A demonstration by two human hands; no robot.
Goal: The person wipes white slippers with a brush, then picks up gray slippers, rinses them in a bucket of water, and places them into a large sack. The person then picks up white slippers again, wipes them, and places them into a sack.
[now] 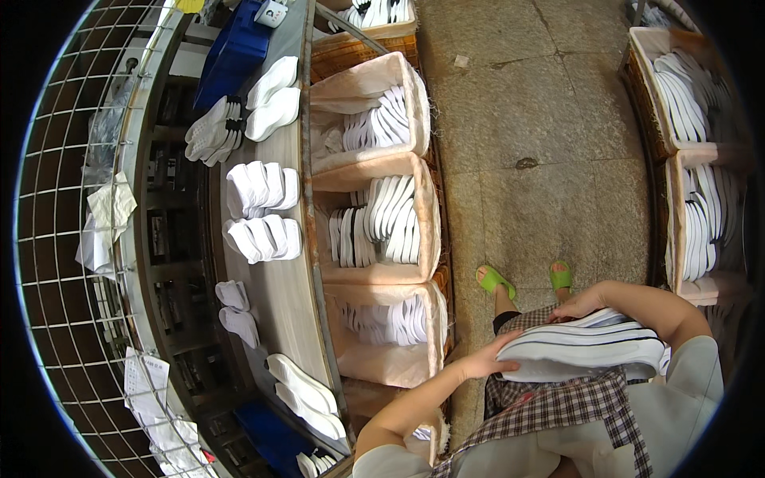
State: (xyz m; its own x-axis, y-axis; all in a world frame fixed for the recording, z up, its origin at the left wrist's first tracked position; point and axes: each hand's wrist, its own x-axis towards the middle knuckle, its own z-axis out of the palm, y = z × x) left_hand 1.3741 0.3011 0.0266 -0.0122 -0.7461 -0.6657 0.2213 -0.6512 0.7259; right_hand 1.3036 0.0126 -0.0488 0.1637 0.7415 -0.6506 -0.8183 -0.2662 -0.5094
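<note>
A stack of several white shoe soles (pixel 578 346), some with a thin dark line along the edge, is held sideways in front of my checked apron (pixel 550 422). My left hand (pixel 484 360) grips the left end of the stack, fingers on top and thumb lower down. From the far side, my right hand (pixel 583 303) closes on the upper soles, its fingertips partly hidden behind them. The right end of the stack lies close to my right sleeve.
Cloth-lined crates of soles (pixel 434 215) line my left side, beside a long bench (pixel 279 307) carrying pairs of white soles. More lined crates (pixel 673 215) stand at the right. Between them runs a stone floor (pixel 542 199). Wire mesh (pixel 60 239) borders the far left.
</note>
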